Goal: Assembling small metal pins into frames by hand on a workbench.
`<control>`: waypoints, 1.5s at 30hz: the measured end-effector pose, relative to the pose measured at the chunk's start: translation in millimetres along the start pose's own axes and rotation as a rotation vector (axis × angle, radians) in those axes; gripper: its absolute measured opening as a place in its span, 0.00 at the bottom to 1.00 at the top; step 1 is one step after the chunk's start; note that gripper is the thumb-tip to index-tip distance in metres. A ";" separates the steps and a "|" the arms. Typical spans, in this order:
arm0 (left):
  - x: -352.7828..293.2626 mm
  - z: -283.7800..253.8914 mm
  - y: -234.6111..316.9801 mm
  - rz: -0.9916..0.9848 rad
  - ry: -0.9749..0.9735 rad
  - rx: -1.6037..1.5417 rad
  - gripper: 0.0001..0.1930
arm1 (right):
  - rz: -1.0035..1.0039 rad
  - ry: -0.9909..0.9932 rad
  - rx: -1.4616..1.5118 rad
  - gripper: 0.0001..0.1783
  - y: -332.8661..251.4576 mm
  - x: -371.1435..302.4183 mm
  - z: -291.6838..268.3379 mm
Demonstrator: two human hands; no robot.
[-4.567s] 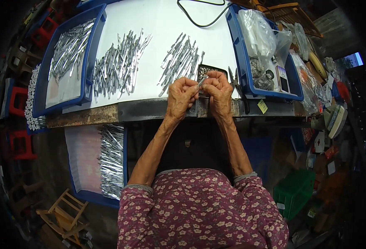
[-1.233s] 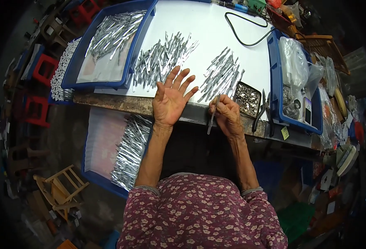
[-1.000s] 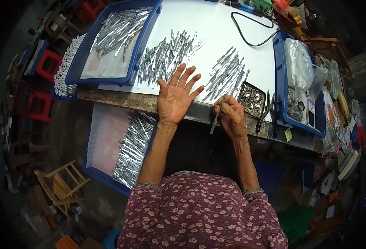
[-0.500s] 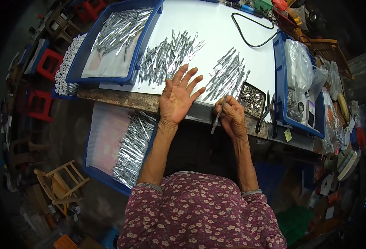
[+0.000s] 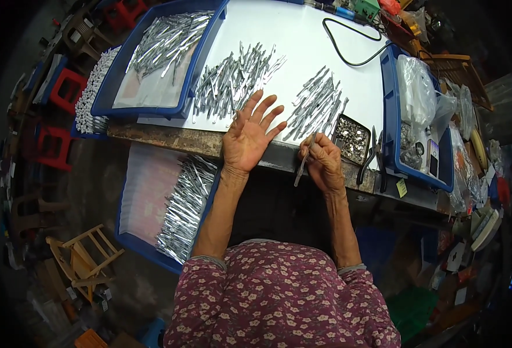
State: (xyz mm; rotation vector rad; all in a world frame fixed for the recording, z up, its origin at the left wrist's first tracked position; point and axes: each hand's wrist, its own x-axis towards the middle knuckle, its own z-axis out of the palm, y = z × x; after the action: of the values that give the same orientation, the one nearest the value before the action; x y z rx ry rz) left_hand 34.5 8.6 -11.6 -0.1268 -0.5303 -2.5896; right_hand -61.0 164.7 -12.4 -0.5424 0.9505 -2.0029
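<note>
My left hand (image 5: 247,145) is raised at the table's front edge, palm up and fingers spread, with nothing in it. To its right, my right hand (image 5: 328,166) pinches a thin, flat metal strip (image 5: 299,173) that slants downward from the fingers. Beyond my left hand lies a wide pile of similar silvery strips (image 5: 232,78) on white paper. A smaller strip pile (image 5: 315,104) is just past my right hand. Beside that hand stands a small black tray, full of tiny shiny metal pieces (image 5: 351,139). Dark-handled pliers (image 5: 366,163) rest right of this tray.
A blue bin (image 5: 187,87) with more strips stands at the table's left, and another blue bin (image 5: 129,242) is below the edge. On the right, a blue crate (image 5: 391,110) holds plastic bags. A black cable (image 5: 340,52) loops across the far white paper (image 5: 279,29).
Both hands keep nearly the same pose, and the strip stays in my right hand. The whole view has shifted very slightly.
</note>
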 end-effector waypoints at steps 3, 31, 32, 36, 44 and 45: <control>0.7 -1.1 -0.9 -0.007 -0.017 -0.164 0.35 | 0.004 0.009 -0.001 0.11 -0.1 -0.1 0.5; -0.5 -15.9 -0.2 0.025 -0.058 -0.084 0.12 | -0.010 0.003 -0.031 0.10 0.5 0.2 0.0; -0.5 -15.9 -0.6 0.027 -0.050 -0.086 0.12 | -0.010 0.004 -0.031 0.10 0.0 0.2 0.4; -0.7 -12.3 0.2 0.027 -0.036 -0.099 0.11 | -0.008 0.010 -0.039 0.11 -0.1 -0.1 0.8; -0.5 -17.7 -3.3 0.044 -0.062 -0.212 0.14 | 0.000 0.003 -0.034 0.11 0.0 -0.3 -0.2; -0.9 -16.4 -3.6 0.056 -0.032 -0.220 0.15 | -0.002 0.005 -0.032 0.11 -0.1 -0.4 0.0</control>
State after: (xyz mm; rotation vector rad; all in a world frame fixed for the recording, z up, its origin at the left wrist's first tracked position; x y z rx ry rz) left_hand 33.7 5.5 -28.0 -0.2535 -0.2483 -2.5881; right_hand -60.8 165.1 -12.4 -0.5563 0.9869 -1.9941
